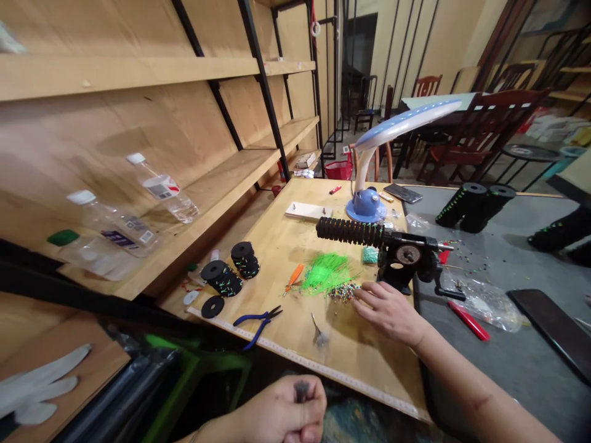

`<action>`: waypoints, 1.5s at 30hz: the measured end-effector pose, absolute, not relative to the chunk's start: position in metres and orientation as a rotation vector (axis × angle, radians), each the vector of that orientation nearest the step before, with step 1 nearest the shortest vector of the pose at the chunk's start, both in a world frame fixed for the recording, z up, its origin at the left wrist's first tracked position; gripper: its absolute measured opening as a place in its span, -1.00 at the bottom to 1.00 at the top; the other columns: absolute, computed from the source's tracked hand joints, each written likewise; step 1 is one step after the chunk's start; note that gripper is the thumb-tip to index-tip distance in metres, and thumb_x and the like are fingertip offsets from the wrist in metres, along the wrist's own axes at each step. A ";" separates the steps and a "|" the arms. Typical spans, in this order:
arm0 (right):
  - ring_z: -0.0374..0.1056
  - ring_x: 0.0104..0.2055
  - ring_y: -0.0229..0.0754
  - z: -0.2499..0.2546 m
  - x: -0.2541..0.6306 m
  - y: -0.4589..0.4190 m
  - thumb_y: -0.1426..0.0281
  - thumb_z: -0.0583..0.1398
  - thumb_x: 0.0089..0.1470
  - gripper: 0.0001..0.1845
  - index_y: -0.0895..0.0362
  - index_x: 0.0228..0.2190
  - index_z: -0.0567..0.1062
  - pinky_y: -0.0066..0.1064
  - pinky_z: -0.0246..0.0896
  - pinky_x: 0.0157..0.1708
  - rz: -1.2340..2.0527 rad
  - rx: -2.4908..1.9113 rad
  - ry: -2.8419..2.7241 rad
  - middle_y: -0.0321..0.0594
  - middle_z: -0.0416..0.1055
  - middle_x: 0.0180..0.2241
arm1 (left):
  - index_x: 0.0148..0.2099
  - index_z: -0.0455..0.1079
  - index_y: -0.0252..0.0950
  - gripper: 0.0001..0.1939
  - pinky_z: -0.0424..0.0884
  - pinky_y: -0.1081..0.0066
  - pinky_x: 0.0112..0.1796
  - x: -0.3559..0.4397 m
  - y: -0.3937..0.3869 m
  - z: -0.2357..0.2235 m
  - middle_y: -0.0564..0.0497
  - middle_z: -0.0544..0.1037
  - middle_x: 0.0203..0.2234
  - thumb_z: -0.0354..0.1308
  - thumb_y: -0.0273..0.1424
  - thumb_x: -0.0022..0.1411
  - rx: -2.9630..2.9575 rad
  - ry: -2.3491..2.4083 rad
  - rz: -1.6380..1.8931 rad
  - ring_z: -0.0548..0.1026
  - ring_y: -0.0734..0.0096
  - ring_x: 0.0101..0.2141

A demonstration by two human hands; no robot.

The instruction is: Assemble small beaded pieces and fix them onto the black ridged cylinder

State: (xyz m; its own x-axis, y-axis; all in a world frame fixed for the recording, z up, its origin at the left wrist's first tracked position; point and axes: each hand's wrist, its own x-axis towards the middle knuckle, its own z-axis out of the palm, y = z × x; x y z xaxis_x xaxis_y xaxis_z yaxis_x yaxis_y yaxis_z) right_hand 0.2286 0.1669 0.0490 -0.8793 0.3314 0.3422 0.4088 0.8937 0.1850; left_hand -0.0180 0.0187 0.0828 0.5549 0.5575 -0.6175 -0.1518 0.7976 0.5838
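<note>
My left hand (295,409) is closed in a fist off the table's front edge. A small dark grey tuft (301,391) shows between its thumb and fingers; its exact kind is unclear. On the wooden table, my right hand (392,312) reaches with bent, slightly parted fingers to the right edge of a pile of tiny multicoloured beads (342,291). Whether a bead is between the fingertips is hidden. Bright green strands (327,272) lie behind the beads, beside an orange-handled tool (293,278). A wispy grey tuft on a thin stem (319,332) lies nearer me.
Blue-handled pliers (259,320) and stacked black foam spools (222,278) are to the left. Behind my right hand stands a black hand-cranked device (406,255) with a ribbed black roll (351,231). A blue lamp (367,203) rises at the back. Shelves (184,258) border the left.
</note>
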 end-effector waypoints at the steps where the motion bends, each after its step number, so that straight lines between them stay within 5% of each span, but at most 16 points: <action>1: 0.21 -0.06 -0.02 0.047 0.229 0.172 0.49 0.03 0.25 -0.76 0.16 -0.12 0.45 -0.22 0.12 -0.19 -0.378 -0.548 -2.751 -0.07 0.48 -0.08 | -0.47 0.16 -0.28 -0.50 -0.35 0.50 -0.64 -0.017 0.018 0.084 0.20 0.23 -0.72 0.38 -0.08 -0.07 0.504 0.897 0.442 -0.01 0.74 -0.74; 12: 0.24 0.07 0.03 0.037 0.239 0.191 0.43 0.12 0.22 -0.78 0.15 -0.12 0.48 -0.14 0.19 -0.06 -0.330 -0.682 -2.716 -0.02 0.47 -0.01 | -0.44 0.18 -0.28 -0.50 -0.23 0.50 -0.63 -0.011 0.015 0.095 0.19 0.24 -0.69 0.30 0.00 0.01 0.710 0.904 0.458 0.00 0.71 -0.70; 18: 0.19 0.17 0.12 0.055 0.244 0.140 0.58 0.09 0.16 -0.56 0.15 0.08 0.37 -0.06 0.24 0.00 -0.193 -0.786 -2.464 -0.05 0.43 0.08 | -0.39 0.15 -0.27 -0.57 0.01 0.56 -0.63 -0.003 0.023 0.114 0.16 0.29 -0.64 0.12 -0.01 0.19 1.024 0.983 0.547 0.11 0.67 -0.68; 21: 0.30 0.10 0.02 0.075 0.234 0.089 0.58 0.11 0.13 -0.50 0.12 0.11 0.33 -0.15 0.29 0.03 0.180 -0.860 -2.139 -0.05 0.48 0.00 | -0.38 0.18 -0.27 -0.62 0.10 0.54 -0.60 0.001 0.029 0.119 0.13 0.30 -0.63 0.01 -0.06 0.29 1.279 0.931 0.562 0.15 0.63 -0.68; 25: 0.50 -0.28 -0.18 0.078 0.207 0.027 0.41 0.13 0.18 -0.52 0.02 0.14 0.29 -0.41 0.46 -0.25 0.879 -0.900 -1.875 -0.07 0.49 -0.01 | -0.39 0.26 -0.28 -0.69 0.19 0.49 -0.51 0.003 0.033 0.117 0.06 0.37 -0.64 -0.06 -0.22 0.35 1.718 0.901 0.710 0.30 0.51 -0.61; 30: 0.47 -0.08 -0.02 0.053 0.185 0.002 0.28 0.22 0.12 -0.48 -0.04 0.13 0.35 -0.26 0.40 -0.08 1.301 -0.980 -1.642 -0.04 0.48 0.01 | -0.36 0.31 -0.25 -0.71 0.27 0.43 -0.41 -0.001 0.027 0.110 -0.06 0.51 -0.50 -0.06 -0.22 0.35 1.748 0.994 0.701 0.44 0.35 -0.47; 34: 0.46 -0.12 -0.04 0.051 0.170 0.005 0.18 0.18 0.15 -0.56 0.03 0.05 0.41 -0.25 0.39 -0.12 1.618 -0.914 -1.404 -0.04 0.51 -0.11 | -0.40 0.36 -0.25 -0.68 0.24 0.41 -0.39 0.003 0.020 0.110 -0.04 0.49 -0.53 0.00 -0.18 0.32 1.626 1.178 0.786 0.41 0.33 -0.48; 39: 0.33 -0.54 -0.27 0.047 0.159 0.005 0.00 0.16 0.09 -0.55 0.10 -0.19 0.44 -0.48 0.25 -0.54 1.828 -0.896 -1.196 -0.26 0.44 -0.49 | -0.43 0.37 -0.23 -0.71 0.20 0.41 -0.41 0.007 0.018 0.111 0.00 0.42 -0.58 0.03 -0.24 0.31 1.645 1.245 0.837 0.35 0.37 -0.52; 45: 0.13 -0.61 -0.33 0.047 0.170 0.005 0.12 0.12 0.16 -0.65 0.11 -0.50 0.41 -0.50 0.03 -0.55 1.470 -1.071 -1.532 -0.39 0.26 -0.65 | -0.40 0.33 -0.26 -0.77 0.20 0.42 -0.39 0.007 0.024 0.108 0.03 0.40 -0.56 0.02 -0.31 0.31 1.706 1.254 0.720 0.34 0.40 -0.49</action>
State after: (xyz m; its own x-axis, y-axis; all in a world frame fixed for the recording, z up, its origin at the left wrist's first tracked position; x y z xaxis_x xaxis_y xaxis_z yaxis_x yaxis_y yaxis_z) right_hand 0.1695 0.0047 0.0465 -0.3728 0.9273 -0.0337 0.0722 -0.0072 -0.9974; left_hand 0.0072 0.0236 0.1081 0.3242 0.9450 -0.0439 0.4386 -0.1090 0.8921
